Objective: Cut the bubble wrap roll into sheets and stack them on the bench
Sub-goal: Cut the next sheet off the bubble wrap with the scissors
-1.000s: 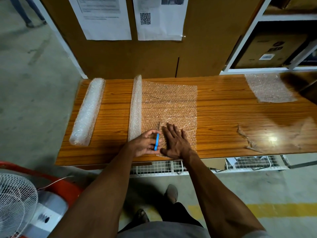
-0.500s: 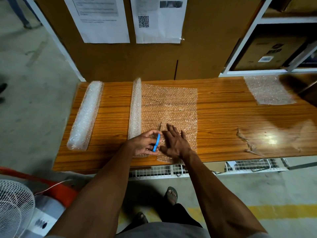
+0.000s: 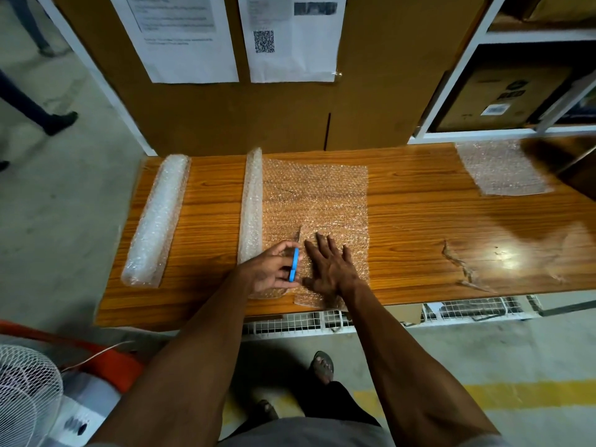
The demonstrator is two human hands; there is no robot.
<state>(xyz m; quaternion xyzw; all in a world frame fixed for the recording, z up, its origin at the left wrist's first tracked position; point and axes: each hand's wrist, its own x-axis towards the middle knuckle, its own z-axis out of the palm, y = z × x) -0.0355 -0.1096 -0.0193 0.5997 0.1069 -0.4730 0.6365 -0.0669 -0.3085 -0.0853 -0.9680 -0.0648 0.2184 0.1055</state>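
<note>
Head: left hand [image 3: 274, 269] grip pinching blue-handled scissors [image 3: 294, 262]; right hand [image 3: 329, 266] spread flat on bubbly sheet [image 3: 316, 195].

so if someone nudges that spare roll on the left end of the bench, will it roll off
Possibly: the spare roll is a cylinder lying near the bench left edge, so a sideways nudge could roll it off. It's all bubble wrap, so probably light and squashy.

Warehouse packing area: white shelving [image 3: 503, 37] with cardboard boxes [image 3: 503, 95], concrete floor [image 3: 64, 201], wooden bench [image 3: 419, 221].
</note>
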